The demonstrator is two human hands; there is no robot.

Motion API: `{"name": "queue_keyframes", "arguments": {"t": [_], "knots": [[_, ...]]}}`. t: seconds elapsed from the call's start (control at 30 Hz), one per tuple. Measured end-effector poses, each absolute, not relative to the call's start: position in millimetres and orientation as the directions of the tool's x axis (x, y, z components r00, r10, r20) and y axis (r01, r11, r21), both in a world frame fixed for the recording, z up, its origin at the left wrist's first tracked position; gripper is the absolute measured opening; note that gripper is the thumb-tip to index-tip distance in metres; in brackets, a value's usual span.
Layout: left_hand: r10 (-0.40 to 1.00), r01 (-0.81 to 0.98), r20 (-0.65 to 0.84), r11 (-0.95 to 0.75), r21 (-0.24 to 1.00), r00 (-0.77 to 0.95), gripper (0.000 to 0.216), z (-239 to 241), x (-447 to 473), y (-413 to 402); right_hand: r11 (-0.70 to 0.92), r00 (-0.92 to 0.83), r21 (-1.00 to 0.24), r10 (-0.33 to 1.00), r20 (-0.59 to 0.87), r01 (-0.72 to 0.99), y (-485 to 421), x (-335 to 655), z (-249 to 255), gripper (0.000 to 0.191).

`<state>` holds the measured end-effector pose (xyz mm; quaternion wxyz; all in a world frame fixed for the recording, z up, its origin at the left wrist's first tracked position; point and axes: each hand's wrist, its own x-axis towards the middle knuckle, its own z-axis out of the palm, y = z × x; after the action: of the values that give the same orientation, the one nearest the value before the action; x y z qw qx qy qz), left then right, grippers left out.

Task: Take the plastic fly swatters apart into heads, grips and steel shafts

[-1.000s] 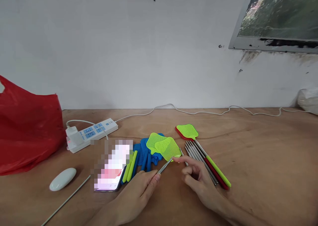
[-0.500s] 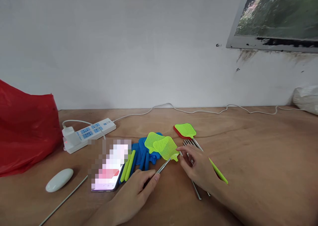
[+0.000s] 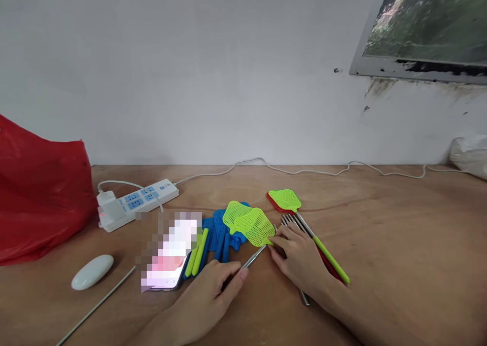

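My left hand (image 3: 207, 298) is closed around a metal telescopic rod (image 3: 254, 257), its tip pointing up and right toward a lime-green fly swatter head (image 3: 255, 227). At that head's neck, the fingertips of my right hand (image 3: 299, 252) pinch the green plastic. Whether the rod tip has entered the neck cannot be made out. A second lime-green head (image 3: 233, 215) lies partly under the first, over blue swatter heads (image 3: 218, 223). Beneath my right hand run several metal rods (image 3: 305, 298), mostly covered. Just beyond is a complete green fly swatter (image 3: 284, 200) on top of a red one (image 3: 280, 209).
Green and blue handles (image 3: 195, 258) lie beside a lit phone (image 3: 167, 265). Farther left are a white power strip (image 3: 152, 196), a white oval object (image 3: 92, 272) and a red plastic bag (image 3: 41, 194). A thin cable (image 3: 297, 172) runs along the wall.
My right hand has lowered, its fingers closing on the green head's neck. My left hand with the rod has shifted slightly right. The view has moved a little.
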<state>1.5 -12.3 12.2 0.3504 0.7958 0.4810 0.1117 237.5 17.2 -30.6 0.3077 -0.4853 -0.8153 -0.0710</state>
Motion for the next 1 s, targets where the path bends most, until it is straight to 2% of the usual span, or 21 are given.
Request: {"name": "queue_keyframes", "arguments": {"t": [0.13, 0.37, 0.53, 0.8, 1.0], "knots": [[0.841, 0.690, -0.155, -0.305, 0.656, 0.519, 0.050, 13.0, 1.8, -11.8, 0.503, -0.325, -0.180, 0.751, 0.575, 0.845, 17.5, 237.6, -31.9, 0.018], [0.839, 0.689, -0.146, -0.318, 0.651, 0.525, 0.049, 14.7, 3.3, -11.7, 0.461, -0.340, -0.114, 0.779, 0.527, 0.880, 18.9, 235.7, -30.8, 0.013], [0.832, 0.685, -0.139, -0.334, 0.647, 0.537, 0.049, 14.9, 4.0, -12.3, 0.466, -0.369, -0.068, 0.774, 0.514, 0.882, 20.7, 237.4, -32.2, 0.017], [0.833, 0.692, -0.132, -0.345, 0.634, 0.537, 0.049, 13.0, 3.4, -12.9, 0.446, -0.353, -0.061, 0.779, 0.519, 0.893, 17.9, 236.3, -26.2, 0.014], [0.830, 0.698, -0.127, -0.363, 0.617, 0.543, 0.049, 10.5, 2.8, -12.8, 0.522, -0.431, -0.064, 0.761, 0.485, 0.850, 17.1, 235.4, -20.8, 0.023]]}}
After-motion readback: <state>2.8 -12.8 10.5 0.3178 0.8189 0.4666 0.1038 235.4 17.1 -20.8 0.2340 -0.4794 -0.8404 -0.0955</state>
